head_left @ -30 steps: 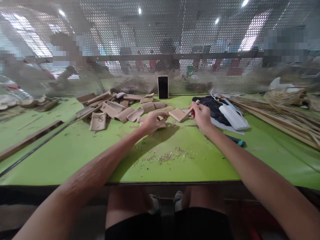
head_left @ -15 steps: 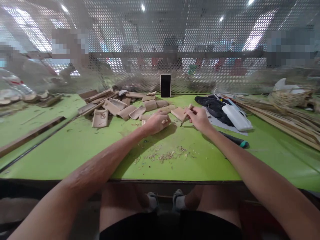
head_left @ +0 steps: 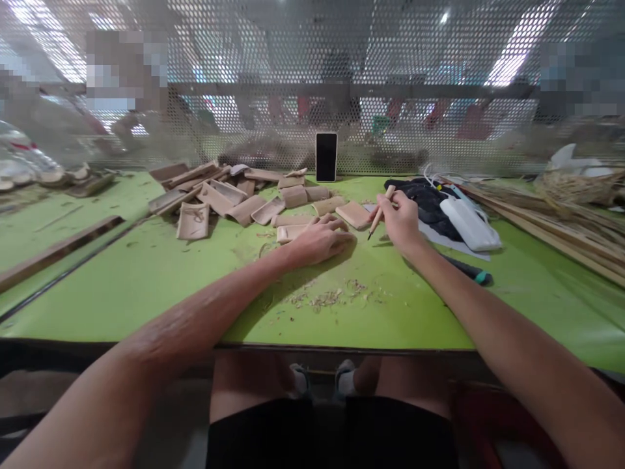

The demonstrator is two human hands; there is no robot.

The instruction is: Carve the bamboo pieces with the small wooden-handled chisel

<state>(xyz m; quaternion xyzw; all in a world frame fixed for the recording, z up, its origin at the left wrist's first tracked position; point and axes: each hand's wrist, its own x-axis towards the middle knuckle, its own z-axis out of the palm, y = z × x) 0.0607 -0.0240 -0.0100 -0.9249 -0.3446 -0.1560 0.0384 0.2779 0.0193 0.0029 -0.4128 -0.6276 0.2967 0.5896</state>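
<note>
My right hand pinches a slim tool with a pale wooden handle and a thin dark tip, which points down and left just over the table. It looks like a carving tool, though the tip is too small to make out. My left hand lies palm down on the green table, fingers stretched out to the right; whatever may be under the palm is hidden. A flat bamboo piece rests between the hands, slightly behind them. Another bamboo piece sits beside my left wrist.
A pile of cut bamboo pieces spreads at the back left. Shavings lie in front of me. An upright phone stands by the mesh screen. Right: a black glove-like bundle, a white device, a dark-handled tool, bamboo strips.
My right hand has moved right and slightly up with the wooden-handled tool. My left hand has shifted right, its fingers now more stretched out. The whole view has tilted slightly.
</note>
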